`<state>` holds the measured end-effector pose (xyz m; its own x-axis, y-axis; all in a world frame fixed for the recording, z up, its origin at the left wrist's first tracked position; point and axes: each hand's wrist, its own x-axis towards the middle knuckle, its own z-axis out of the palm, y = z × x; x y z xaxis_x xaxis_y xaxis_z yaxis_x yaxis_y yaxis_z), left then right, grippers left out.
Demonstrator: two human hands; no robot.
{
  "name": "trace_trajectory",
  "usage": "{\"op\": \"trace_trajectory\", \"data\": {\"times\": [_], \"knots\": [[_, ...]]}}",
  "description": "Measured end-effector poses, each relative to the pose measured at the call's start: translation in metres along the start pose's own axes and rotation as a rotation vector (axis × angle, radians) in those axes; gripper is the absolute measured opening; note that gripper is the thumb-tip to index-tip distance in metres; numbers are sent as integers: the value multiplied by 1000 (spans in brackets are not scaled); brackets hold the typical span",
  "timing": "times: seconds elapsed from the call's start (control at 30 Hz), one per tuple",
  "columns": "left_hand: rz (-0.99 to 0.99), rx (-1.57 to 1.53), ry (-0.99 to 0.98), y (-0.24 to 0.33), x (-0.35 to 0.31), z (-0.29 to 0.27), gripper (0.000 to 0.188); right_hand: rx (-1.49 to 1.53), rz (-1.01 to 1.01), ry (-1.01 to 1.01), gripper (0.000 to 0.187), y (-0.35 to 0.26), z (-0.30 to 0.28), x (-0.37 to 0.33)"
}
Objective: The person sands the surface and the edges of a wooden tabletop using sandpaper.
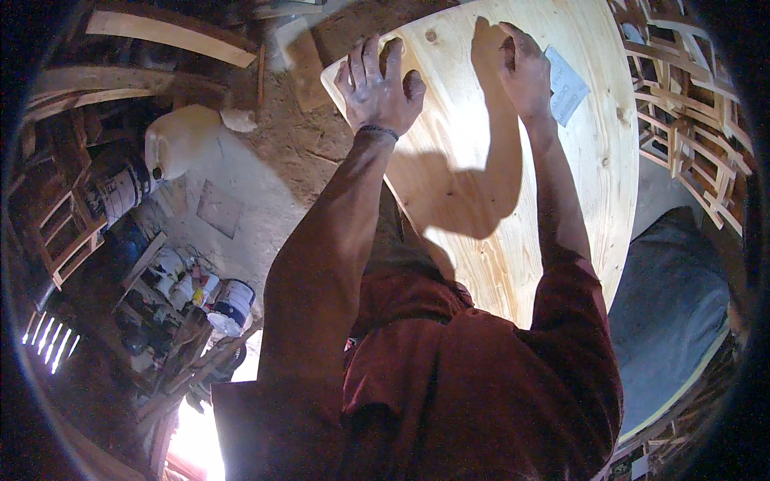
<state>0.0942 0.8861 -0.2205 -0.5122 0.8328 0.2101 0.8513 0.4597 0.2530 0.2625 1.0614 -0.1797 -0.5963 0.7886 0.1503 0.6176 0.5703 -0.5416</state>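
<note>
A broad pale wooden panel [593,160] with knots and a curved right edge lies in front of me. My left hand [378,90] is at its far left corner, palm down, fingers spread and nothing seen in them. Whether it touches the wood I cannot tell. Over the panel's far part is my right hand [525,76], seen from its thumb side. Its fingers are half bent, thumb apart from the forefinger, with no object visible between them. Right beside it a light grey printed sheet [568,88] rests on the panel, its left edge partly behind the hand.
Stacked wooden frames [682,104] line the right, above a dark grey cover [670,297]. To the left, a whitish jerrycan [180,140] stands near timber pieces [168,36] and a paint bucket [120,192]. Another bucket [234,301] sits among clutter at lower left.
</note>
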Motion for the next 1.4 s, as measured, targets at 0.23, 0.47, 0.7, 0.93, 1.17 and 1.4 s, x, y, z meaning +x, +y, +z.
{"op": "trace_trajectory", "data": {"times": [0.23, 0.47, 0.7, 0.93, 1.17, 1.4], "knots": [[9, 45, 8, 1, 3, -1, 59, 62, -2, 72, 61, -42, -5, -49], [755, -100, -419, 20, -5, -12, 75, -177, 15, 329, 93, 33, -54, -78], [448, 30, -237, 20, 20, -2, 75, -322, 146, 31, 83, 40, -33, -74], [615, -20, -301, -1, 7, -12, 70, -554, 159, 348, 55, 61, 3, -15], [562, -4, -210, 11, 31, -14, 62, -523, -68, 172, 52, 25, 19, -36], [586, -45, -162, -33, 39, -19, 56, -360, -230, -213, 52, -30, -12, -141]]}}
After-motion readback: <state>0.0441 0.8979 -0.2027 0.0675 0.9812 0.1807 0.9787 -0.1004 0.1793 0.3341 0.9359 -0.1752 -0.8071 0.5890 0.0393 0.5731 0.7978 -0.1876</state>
